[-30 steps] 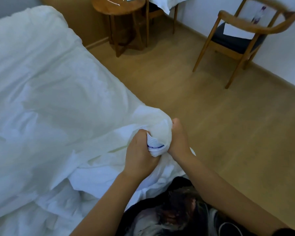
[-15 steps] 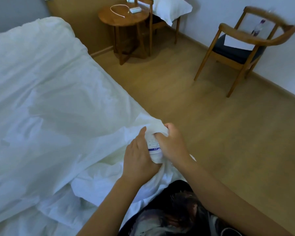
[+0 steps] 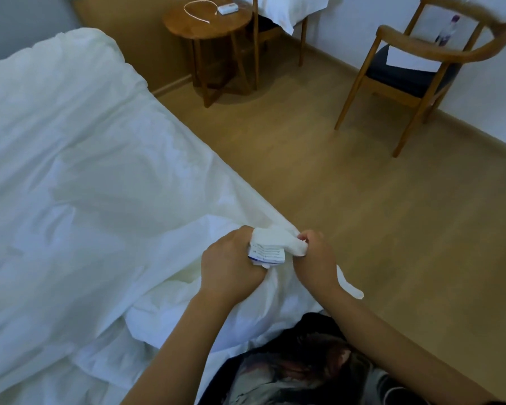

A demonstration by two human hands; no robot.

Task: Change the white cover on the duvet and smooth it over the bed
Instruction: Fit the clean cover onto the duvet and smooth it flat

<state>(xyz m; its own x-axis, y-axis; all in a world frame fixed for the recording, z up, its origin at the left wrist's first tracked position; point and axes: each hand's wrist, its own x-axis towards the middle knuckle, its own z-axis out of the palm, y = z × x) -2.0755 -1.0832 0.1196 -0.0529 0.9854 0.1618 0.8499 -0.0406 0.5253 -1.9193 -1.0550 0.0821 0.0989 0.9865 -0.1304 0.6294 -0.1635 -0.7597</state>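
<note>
The white duvet in its white cover (image 3: 79,182) lies spread across the bed on the left. At the near right corner, my left hand (image 3: 230,263) grips a bunched corner of the duvet (image 3: 275,239) with a printed care label (image 3: 268,254) showing. My right hand (image 3: 314,260) pinches the tip of that same corner from the right. A loose white fabric tie (image 3: 351,286) hangs below my right wrist. Rumpled white cloth (image 3: 193,325) is folded under my forearms.
A round wooden side table (image 3: 208,27) with a white cable and charger stands beyond the bed. One wooden chair (image 3: 415,74) with a dark seat, paper and a bottle stands at the right wall. Another chair holds a white pillow (image 3: 289,7). Wooden floor (image 3: 362,200) lies right of the bed.
My hands have drawn slightly apart, stretching the bunched corner between them. The right hand shifted from covering the corner to pinching its tip. The label now shows more fully.
</note>
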